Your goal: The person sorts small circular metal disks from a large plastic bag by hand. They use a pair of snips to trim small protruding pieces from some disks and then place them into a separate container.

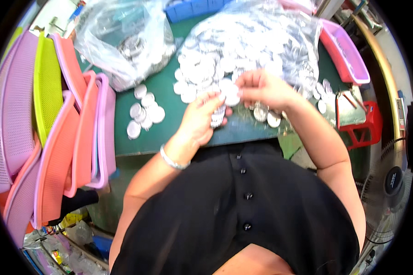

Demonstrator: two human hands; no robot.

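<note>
My left hand (198, 120) is curled around a short stack of round whitish discs (218, 117) near the table's front edge. The fingers of my right hand (266, 90) pinch a pale round disc (232, 99) beside the left thumb. Just beyond both hands spreads a heap of similar discs (197, 68), spilling from a large clear plastic bag (270, 41). Several loose discs (146, 112) lie on the green table (170, 133) to the left of my left hand. A few more discs (261, 112) sit under my right wrist.
Another clear bag (128, 46) with metallic-looking pieces stands at the back left. Stacked pink, purple and green plastic baskets (48, 87) line the left side. A pink tray (346, 52) stands at the right; a red stool (369, 123) and a fan (392, 181) are below it.
</note>
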